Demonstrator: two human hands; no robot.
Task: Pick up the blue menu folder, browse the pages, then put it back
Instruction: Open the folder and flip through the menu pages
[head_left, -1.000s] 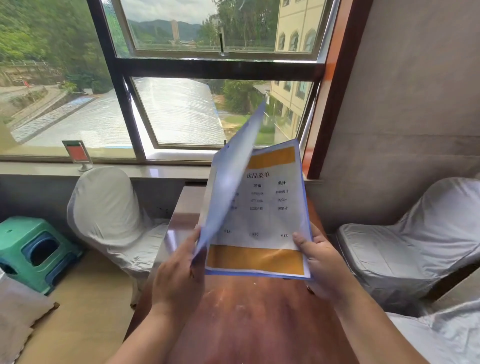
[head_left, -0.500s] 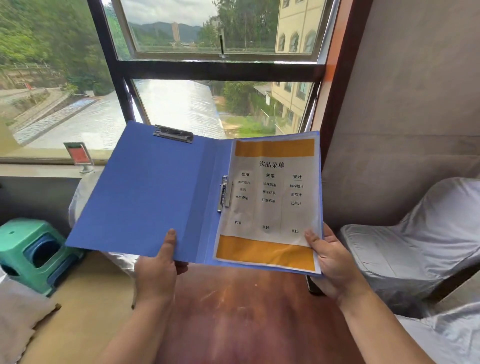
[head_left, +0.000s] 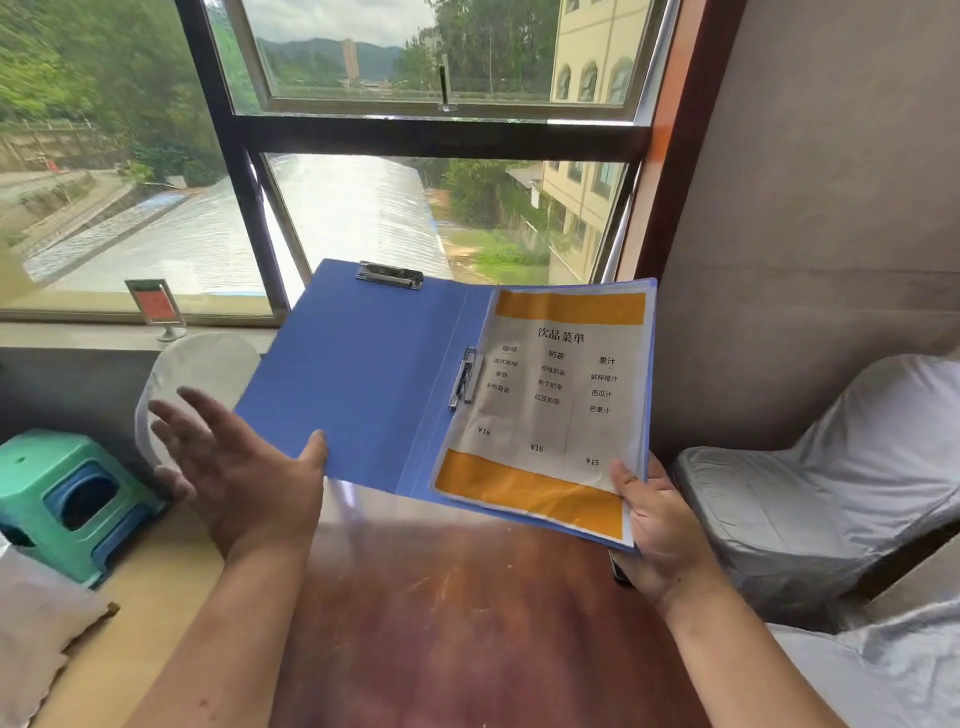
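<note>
My right hand grips the open blue menu folder by its corner above the glossy wooden worktop; my left hand, fingers spread and empty, touches its edge.

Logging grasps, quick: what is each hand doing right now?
Left hand: open, fingers spread, only the thumb touching the open blue plastic menu folder.
Right hand: closed on the folder's lower right corner.
</note>
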